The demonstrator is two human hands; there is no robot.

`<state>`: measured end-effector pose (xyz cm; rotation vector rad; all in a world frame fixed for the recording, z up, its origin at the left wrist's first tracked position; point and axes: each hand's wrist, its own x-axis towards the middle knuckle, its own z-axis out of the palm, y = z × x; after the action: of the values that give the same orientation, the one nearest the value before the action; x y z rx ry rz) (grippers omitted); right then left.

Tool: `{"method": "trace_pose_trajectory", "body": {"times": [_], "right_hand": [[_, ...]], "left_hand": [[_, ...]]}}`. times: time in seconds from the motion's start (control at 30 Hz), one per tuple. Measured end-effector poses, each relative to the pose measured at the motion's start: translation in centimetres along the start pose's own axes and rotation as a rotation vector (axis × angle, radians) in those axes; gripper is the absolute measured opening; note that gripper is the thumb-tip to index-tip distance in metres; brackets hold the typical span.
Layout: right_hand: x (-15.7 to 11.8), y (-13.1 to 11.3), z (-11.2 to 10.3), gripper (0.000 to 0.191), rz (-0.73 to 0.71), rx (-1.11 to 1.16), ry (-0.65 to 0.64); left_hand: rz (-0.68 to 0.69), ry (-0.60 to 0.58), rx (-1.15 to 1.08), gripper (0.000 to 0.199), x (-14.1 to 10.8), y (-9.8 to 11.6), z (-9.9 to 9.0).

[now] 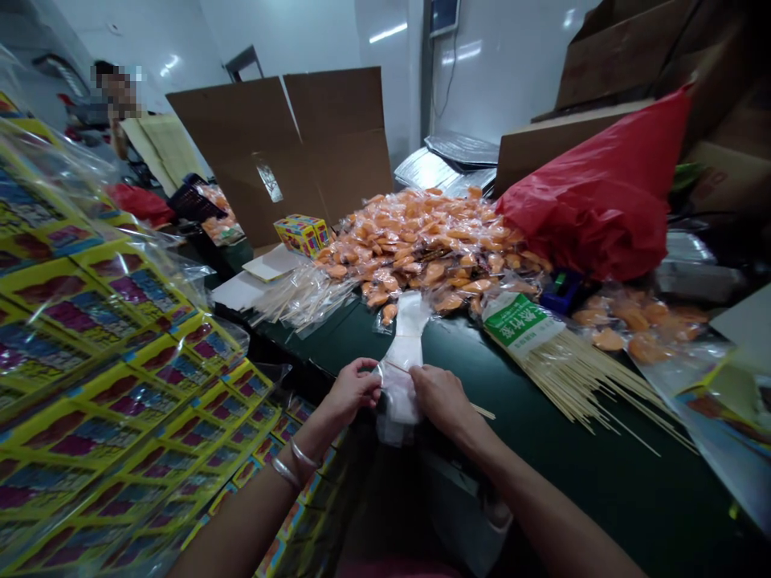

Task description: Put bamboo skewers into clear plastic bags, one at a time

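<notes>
My left hand [355,384] pinches the edge of a clear plastic bag at the table's front edge. My right hand [441,395] is closed around thin bamboo sticks [483,412]; one tip points left over the bags, and the other ends stick out behind the hand. Between my hands lies a stack of clear plastic bags [405,351], banded around its middle and hanging slightly over the edge. Beyond it rises a heap of orange pieces in clear wrappers [422,241]. To the right, an opened green-and-white packet [524,325] spills bamboo skewers [590,377].
Yellow printed boxes [120,385] under plastic film are stacked at left. More wrapped sticks [304,297] and a small yellow box [301,233] stand before a cardboard sheet [337,144]. A red plastic bag [602,185] is at right. Another person [120,104] is at far left.
</notes>
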<state>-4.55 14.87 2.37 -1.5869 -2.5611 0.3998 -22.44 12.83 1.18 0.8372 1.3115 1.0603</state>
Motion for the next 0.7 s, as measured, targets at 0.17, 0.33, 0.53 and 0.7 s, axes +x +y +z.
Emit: {"method": "trace_pose_trajectory", "body": {"times": [0.17, 0.33, 0.53, 0.7], "right_hand": [[0.4, -0.6, 0.3, 0.025, 0.068, -0.030, -0.001], [-0.7, -0.9, -0.5, 0.024, 0.073, -0.065, -0.035], [-0.6, -0.8, -1.2, 0.025, 0.106, -0.122, -0.065], [0.1, -1.2, -1.1, 0.027, 0.137, -0.140, -0.076]], "left_hand": [[0.029, 0.015, -0.035, 0.040, -0.2, -0.5, 0.8], [0.084, 0.004, -0.020, 0.048, 0.1, -0.8, 1.5], [0.125, -0.016, 0.006, 0.040, 0.1, -1.3, 2.1], [0.132, 0.013, 0.006, 0.037, 0.2, -1.6, 2.3]]}}
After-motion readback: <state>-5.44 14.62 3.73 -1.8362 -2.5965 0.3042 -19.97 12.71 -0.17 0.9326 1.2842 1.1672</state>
